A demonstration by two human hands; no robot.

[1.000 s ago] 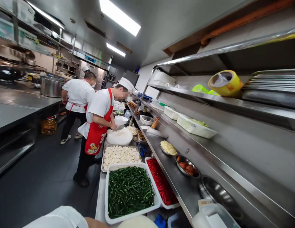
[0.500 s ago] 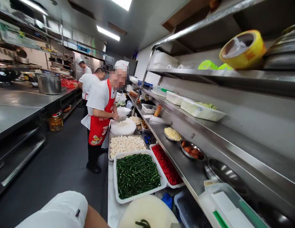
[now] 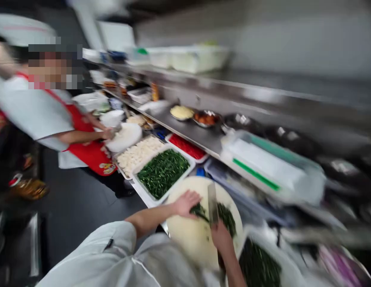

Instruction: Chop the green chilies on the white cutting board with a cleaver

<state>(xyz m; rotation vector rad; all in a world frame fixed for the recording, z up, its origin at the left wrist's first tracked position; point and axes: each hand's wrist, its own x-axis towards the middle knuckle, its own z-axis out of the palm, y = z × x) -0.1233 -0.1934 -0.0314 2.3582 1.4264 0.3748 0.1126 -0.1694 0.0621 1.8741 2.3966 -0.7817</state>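
Just beside left fingers (image 3: 195, 197), peppers (image 3: 199, 211).

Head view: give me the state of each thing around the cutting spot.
Left hand: spread, on greens
Right hand: closed around the cleaver's handle
Cleaver: blade between two groups of greens
Round board: partly covered
Tray of long greens: full
Tray of red pieces: well filled
Tray of white pieces: well covered
Oil jug: red cap on, contents blurred
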